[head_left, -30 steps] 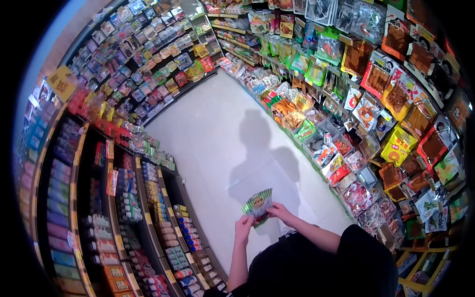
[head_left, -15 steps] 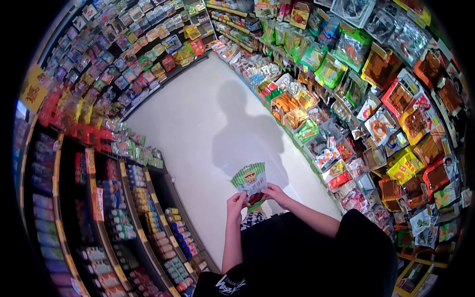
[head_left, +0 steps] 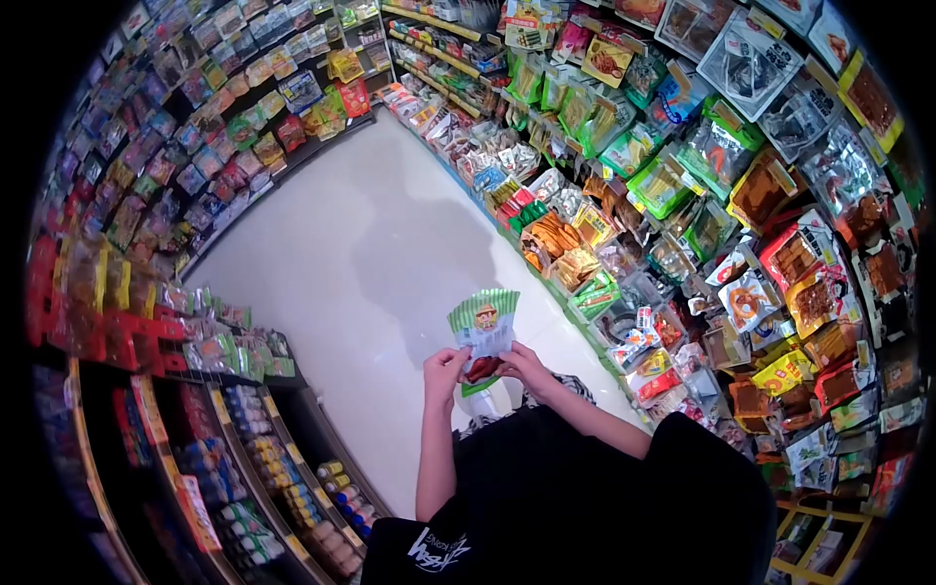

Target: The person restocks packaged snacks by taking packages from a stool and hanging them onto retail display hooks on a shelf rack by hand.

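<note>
A snack packet (head_left: 486, 330) with a green-and-white striped top and a cartoon figure is in front of my body. Its lower part looks dark red, with a green bottom edge. My left hand (head_left: 446, 368) pinches its left side. On the right side, my right hand (head_left: 526, 368) grips it between thumb and fingers. The packet's lettering is too small to read.
Hanging snack packs (head_left: 726, 136) cover the right wall, above open bins (head_left: 575, 265) of loose packets. Shelves of bottles (head_left: 278, 478) stand at the lower left. More hanging packets (head_left: 205, 117) line the far left. A pale floor (head_left: 322, 244) runs between them.
The view has shifted, so the shelves and floor sit differently in it. Both hands still hold the packet, which now appears slightly further left and higher, with more of its lower part showing.
</note>
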A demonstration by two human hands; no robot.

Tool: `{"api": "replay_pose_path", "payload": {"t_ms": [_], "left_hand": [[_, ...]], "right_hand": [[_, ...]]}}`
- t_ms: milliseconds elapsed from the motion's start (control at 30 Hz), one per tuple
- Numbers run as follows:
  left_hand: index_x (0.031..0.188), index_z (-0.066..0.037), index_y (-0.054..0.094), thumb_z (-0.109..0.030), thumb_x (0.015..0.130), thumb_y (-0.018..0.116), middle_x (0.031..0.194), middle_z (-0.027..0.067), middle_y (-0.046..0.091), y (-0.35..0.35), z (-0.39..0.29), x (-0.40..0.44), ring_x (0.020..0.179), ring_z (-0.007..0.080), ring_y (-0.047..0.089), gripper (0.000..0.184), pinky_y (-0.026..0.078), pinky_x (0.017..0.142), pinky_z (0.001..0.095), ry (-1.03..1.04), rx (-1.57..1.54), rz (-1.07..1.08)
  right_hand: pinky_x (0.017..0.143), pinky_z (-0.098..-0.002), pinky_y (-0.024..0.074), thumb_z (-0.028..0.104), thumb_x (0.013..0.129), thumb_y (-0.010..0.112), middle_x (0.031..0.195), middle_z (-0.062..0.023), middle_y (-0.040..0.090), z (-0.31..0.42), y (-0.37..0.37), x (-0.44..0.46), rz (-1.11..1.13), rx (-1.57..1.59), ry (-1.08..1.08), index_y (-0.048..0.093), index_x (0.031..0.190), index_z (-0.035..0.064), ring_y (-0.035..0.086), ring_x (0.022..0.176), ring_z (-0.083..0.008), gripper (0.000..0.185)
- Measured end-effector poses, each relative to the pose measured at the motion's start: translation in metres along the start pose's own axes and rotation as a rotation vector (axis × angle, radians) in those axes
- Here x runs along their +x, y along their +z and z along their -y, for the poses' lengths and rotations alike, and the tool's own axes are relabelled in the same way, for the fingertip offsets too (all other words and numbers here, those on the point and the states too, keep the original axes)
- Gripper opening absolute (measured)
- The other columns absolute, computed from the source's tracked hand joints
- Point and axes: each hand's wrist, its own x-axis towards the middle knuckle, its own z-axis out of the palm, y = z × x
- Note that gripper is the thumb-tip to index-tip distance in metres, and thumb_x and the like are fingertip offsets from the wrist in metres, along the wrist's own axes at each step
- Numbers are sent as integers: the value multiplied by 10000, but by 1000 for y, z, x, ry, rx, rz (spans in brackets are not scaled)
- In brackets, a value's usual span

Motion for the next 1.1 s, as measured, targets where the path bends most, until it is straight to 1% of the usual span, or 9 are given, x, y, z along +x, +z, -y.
{"api": "replay_pose_path", "payload": {"t_ms": [167, 267, 500, 533, 600, 700, 800, 933, 1100], "left_hand": [[712, -5, 625, -150, 797, 681, 572, 11, 545, -4, -22, 57, 477, 68, 471, 177, 356, 457, 208, -30, 12, 27], [733, -3, 621, -164, 809, 673, 602, 15, 553, 0, -43, 108, 510, 68, 485, 185, 377, 488, 211, -17, 24, 31], [807, -5, 601, -175, 850, 629, 653, 22, 567, 35, -88, 243, 572, 77, 528, 177, 425, 555, 220, 52, 180, 110], [817, -5, 598, -173, 856, 620, 659, 24, 568, 41, -97, 259, 583, 79, 537, 174, 434, 566, 223, 53, 199, 117], [867, 5, 605, -172, 870, 598, 677, 30, 576, 56, -113, 285, 595, 93, 555, 177, 464, 602, 236, 44, 204, 118], [924, 21, 612, -196, 877, 592, 709, 48, 600, 77, -129, 342, 611, 110, 574, 222, 482, 619, 249, 37, 222, 167], [925, 23, 612, -202, 877, 593, 722, 63, 610, 103, -137, 370, 632, 118, 590, 231, 489, 630, 252, 77, 228, 209], [887, 24, 619, -203, 874, 597, 728, 80, 620, 131, -143, 424, 638, 135, 604, 228, 503, 633, 262, -33, 253, 255], [872, 23, 623, -222, 888, 574, 724, 84, 619, 161, -143, 490, 638, 145, 609, 250, 510, 617, 269, -84, 261, 356]], "right_hand": [[731, -263, 483, 214, 880, 521, 928, -48, 593, 28, -8, 63, -7, 11, 36, 520, 1094, 48, 600, 761, -115, 271], [750, -266, 486, 217, 878, 528, 952, -47, 588, 47, -10, 112, -16, 26, 29, 502, 1119, 59, 607, 787, -116, 289], [823, -288, 482, 221, 877, 540, 1008, -42, 575, 142, -38, 221, -24, 5, -105, 449, 1196, 83, 615, 860, -132, 359], [806, -280, 482, 222, 882, 537, 1009, -50, 580, 157, -47, 238, -2, -8, -82, 452, 1193, 71, 615, 857, -134, 356], [773, -271, 481, 218, 895, 521, 1000, -59, 591, 190, -52, 255, -16, -48, -140, 457, 1191, 63, 617, 843, -135, 340], [701, -238, 460, 242, 910, 508, 976, -49, 600, 209, -72, 288, -86, -66, -179, 491, 1152, 61, 601, 768, -104, 304], [682, -236, 460, 243, 908, 515, 975, -56, 598, 225, -90, 308, -174, -69, -182, 510, 1115, 42, 600, 763, -104, 289], [652, -231, 466, 216, 912, 530, 960, -58, 598, 244, -113, 329, -289, -45, -213, 525, 1049, 29, 621, 737, -117, 231], [649, -226, 462, 228, 911, 538, 931, -46, 595, 260, -150, 377, -381, -61, -209, 534, 987, 36, 619, 749, -104, 207]]}}
